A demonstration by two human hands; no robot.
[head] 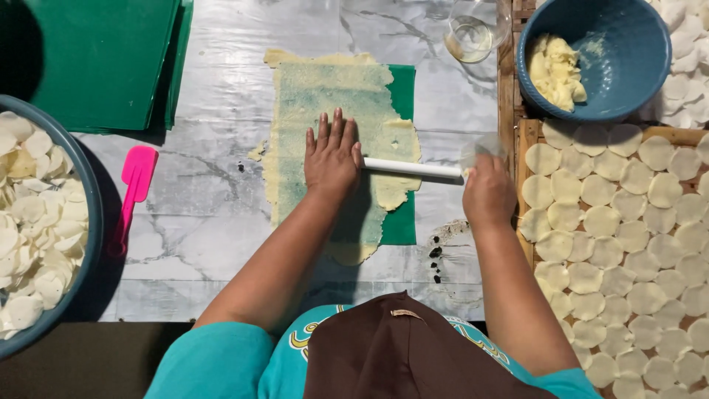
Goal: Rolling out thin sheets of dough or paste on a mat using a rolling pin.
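A thin sheet of pale yellow dough (325, 96) lies rolled out on a green mat (402, 89) on the marble-patterned table. My left hand (332, 155) rests flat, fingers together, on a white rolling pin (410, 168) that lies across the dough. The pin's right end is under my right hand (487, 193), whose fingers are curled over it. The pin's left part is hidden beneath my left palm.
A blue bowl (628, 89) with a lump of dough (555, 70) stands at the back right above a wooden tray (526, 133) of round dough discs (613, 244). A glass (473, 29), a pink spatula (133, 188), green mats (103, 59) and a bowl of discs (87, 185) lie around.
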